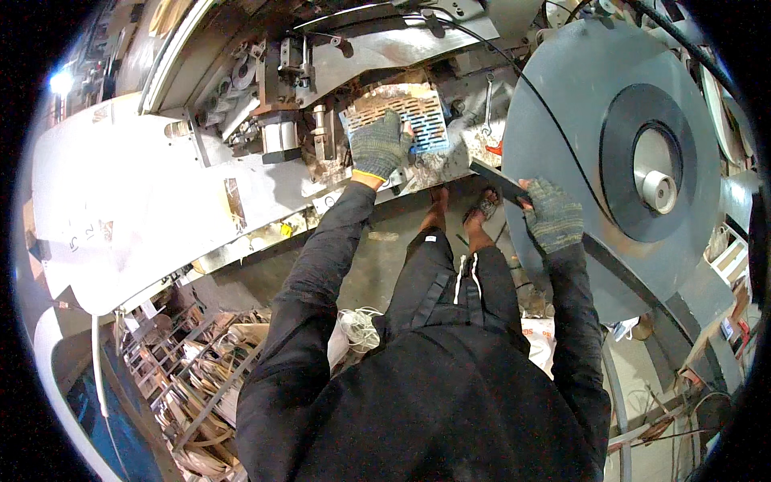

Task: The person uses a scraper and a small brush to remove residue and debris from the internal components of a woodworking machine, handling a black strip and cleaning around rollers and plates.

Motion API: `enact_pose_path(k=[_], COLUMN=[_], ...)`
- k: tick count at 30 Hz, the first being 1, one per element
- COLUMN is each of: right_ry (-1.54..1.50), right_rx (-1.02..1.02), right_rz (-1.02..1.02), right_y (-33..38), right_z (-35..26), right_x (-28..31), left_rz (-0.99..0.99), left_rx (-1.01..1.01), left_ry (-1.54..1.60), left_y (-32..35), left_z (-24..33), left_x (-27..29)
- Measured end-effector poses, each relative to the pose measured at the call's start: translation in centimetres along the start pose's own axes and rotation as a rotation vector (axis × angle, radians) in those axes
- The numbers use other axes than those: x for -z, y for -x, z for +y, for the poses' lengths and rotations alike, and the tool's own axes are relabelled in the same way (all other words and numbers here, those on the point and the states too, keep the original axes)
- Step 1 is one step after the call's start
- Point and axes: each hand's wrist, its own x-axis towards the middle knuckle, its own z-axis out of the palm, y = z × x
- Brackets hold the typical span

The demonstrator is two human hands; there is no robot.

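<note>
My left hand (377,149), in a grey knitted glove with a yellow cuff, lies palm down over the left part of a blue slotted plastic tray (431,120). Its thumb stands apart from the fingers, whose tips partly hide against the tray. Brown dust or shavings cover the tray's far side. My right hand (554,215), gloved alike, is closed round a dark flat bar (498,181) in front of a big grey disc-shaped guard (554,104). Whether that bar is loose or part of the machine, I cannot tell.
A spanner (488,104) and a red-handled piece (494,149) lie right of the tray. Clamps and a metal cylinder (279,135) stand to its left. A white worktop (104,201) fills the left. Below it, strips of scrap (209,386) are piled. A black cable (554,112) crosses the guard.
</note>
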Motion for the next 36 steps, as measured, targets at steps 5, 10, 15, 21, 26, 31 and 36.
enact_pose_path(k=[5,10,15,21,26,31,36], right_ry=[-0.010,-0.020,0.004,-0.052,0.006,-0.027,0.048], right_rx=[-0.004,-0.026,-0.037,0.029,-0.001,0.059,0.068], right_rz=[-0.037,-0.022,-0.054,0.036,-0.055,0.010,-0.033], right_y=[0.0,0.8,1.0,0.7,-0.4,0.5,-0.3], right_z=[0.2,0.4,0.9,2.1,0.4,1.7,0.9], right_x=[-0.2,-0.9,-1.1,-2.4,-0.2,-1.3,-0.8], left_rz=[0.015,0.109,0.107,0.429,-0.039,-0.091,0.069], left_rx=[0.122,0.033,0.098,0.097,0.624,0.548,0.586], left_ry=[-0.052,-0.084,-0.149,0.325,1.905,1.897,1.878], left_y=[-3.0,-4.4,-4.6,1.0,11.8,9.8,9.0], left_z=[0.1,-1.5,-1.2,2.5,12.5,20.6,21.8], left_x=[-1.3,-2.9,-3.6,-0.3,-4.6,-4.2,-5.2])
